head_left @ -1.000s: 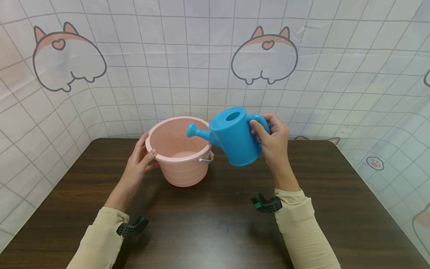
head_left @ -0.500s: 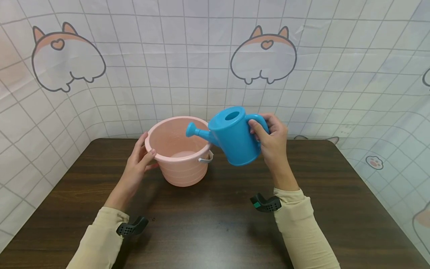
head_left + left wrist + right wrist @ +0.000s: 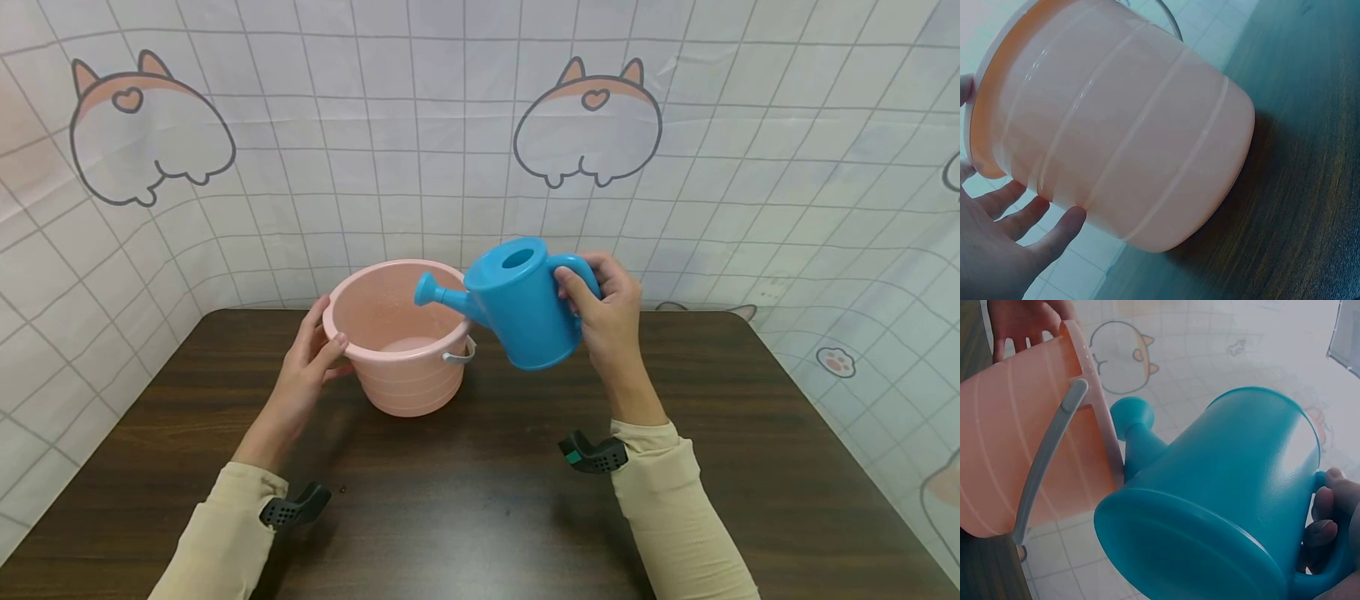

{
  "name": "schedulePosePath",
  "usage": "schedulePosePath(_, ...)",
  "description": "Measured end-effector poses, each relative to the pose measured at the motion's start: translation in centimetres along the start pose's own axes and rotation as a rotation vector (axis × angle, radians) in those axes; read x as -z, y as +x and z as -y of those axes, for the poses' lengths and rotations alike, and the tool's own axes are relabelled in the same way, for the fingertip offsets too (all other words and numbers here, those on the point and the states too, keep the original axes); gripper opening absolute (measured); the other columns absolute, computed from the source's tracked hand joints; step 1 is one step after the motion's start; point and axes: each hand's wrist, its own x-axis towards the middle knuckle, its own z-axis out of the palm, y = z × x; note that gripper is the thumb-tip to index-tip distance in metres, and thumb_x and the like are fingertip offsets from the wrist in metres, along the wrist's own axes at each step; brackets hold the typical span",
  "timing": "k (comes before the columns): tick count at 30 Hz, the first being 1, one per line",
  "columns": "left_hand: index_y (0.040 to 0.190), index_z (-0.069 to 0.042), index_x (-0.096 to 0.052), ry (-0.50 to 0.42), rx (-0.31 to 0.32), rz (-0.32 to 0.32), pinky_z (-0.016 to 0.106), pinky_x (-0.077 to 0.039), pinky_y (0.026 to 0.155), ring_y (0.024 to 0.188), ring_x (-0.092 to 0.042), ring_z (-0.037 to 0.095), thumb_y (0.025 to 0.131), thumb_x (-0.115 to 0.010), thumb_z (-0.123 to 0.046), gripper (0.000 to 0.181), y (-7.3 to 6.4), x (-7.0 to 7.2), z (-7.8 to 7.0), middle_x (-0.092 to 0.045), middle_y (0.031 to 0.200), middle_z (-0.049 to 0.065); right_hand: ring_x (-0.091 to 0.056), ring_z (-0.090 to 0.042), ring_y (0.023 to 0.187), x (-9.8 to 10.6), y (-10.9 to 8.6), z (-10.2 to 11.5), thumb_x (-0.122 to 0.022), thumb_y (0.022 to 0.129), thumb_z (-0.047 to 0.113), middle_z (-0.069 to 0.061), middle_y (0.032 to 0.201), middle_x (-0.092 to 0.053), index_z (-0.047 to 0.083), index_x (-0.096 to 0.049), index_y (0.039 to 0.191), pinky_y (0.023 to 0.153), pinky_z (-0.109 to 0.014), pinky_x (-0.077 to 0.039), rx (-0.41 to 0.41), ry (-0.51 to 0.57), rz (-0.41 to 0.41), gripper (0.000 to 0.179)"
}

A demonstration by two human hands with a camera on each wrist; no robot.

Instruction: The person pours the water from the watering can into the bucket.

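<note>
A pink bucket [image 3: 408,387] stands on the dark wooden table, its grey handle [image 3: 460,357] hanging down at the right side. My left hand [image 3: 300,371] holds the bucket at its left, thumb on the rim; in the left wrist view several fingers [image 3: 1060,234] touch its outer wall. My right hand [image 3: 611,308] grips the handle of a blue watering can [image 3: 525,312] above the table. The can tilts slightly to the left, its spout [image 3: 438,292] reaching over the bucket's right rim. No water shows at the spout in the head view. The can's inside is hidden.
The dark table [image 3: 450,517] extends in front of both arms and to the right. Behind it hangs a white gridded curtain [image 3: 420,125] with cartoon prints. A black strap-like device sits on each sleeve.
</note>
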Motion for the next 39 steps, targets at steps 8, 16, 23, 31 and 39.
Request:
schedulePosePath(8, 0.145, -0.034, -0.014, -0.007, -0.013, -0.005, 0.052, -0.045, 0.091, 0.127, -0.040, 0.028, 0.096, -0.046, -0.029, 0.059, 0.03, -0.03, 0.01, -0.027, 0.149, 0.009, -0.047, -0.014, 0.061, 0.13, -0.03, 0.13, -0.057, 0.089, 0.010, -0.001, 0.072, -0.055, 0.006, -0.057, 0.092, 0.057, -0.021, -0.043, 0.002, 0.021, 0.016, 0.005)
schedulePosePath(16, 0.145, -0.034, -0.014, -0.006, -0.006, -0.008, 0.050, -0.046, 0.091, 0.127, -0.039, 0.030, 0.095, -0.046, -0.029, 0.060, 0.04, -0.02, 0.12, -0.027, 0.149, 0.009, -0.047, -0.014, 0.060, 0.05, -0.04, 0.07, -0.058, 0.089, 0.013, 0.000, 0.071, -0.055, 0.004, -0.058, 0.091, 0.057, -0.022, -0.043, 0.015, 0.020, 0.015, 0.010)
schedulePosePath(23, 0.145, -0.035, -0.013, -0.006, -0.001, -0.006, 0.045, -0.048, 0.090, 0.128, -0.037, 0.033, 0.096, -0.046, -0.029, 0.060, 0.06, -0.04, 0.22, -0.027, 0.149, 0.009, -0.047, -0.014, 0.060, 0.04, -0.02, 0.06, -0.058, 0.089, 0.013, 0.000, 0.071, -0.055, 0.002, -0.058, 0.091, 0.057, -0.022, -0.043, 0.012, 0.019, 0.014, 0.011)
schedulePosePath(31, 0.146, -0.034, -0.013, -0.006, -0.007, -0.008, 0.049, -0.046, 0.091, 0.128, -0.037, 0.032, 0.096, -0.046, -0.029, 0.060, -0.04, 0.00, 0.10, -0.026, 0.149, 0.010, -0.048, -0.014, 0.060, 0.02, 0.00, 0.05, -0.059, 0.088, 0.013, 0.000, 0.070, -0.056, -0.002, -0.058, 0.092, 0.057, -0.023, -0.043, 0.008, 0.025, 0.006, 0.015)
schedulePosePath(39, 0.145, -0.035, -0.013, -0.002, 0.006, -0.009, 0.052, -0.044, 0.092, 0.128, -0.037, 0.031, 0.095, -0.046, -0.030, 0.060, -0.01, -0.06, 0.08, -0.027, 0.149, 0.009, -0.048, -0.014, 0.060, 0.06, -0.01, 0.07, -0.059, 0.089, 0.012, 0.001, 0.071, -0.056, -0.003, -0.057, 0.093, 0.057, -0.022, -0.044, 0.012, 0.026, 0.009, 0.016)
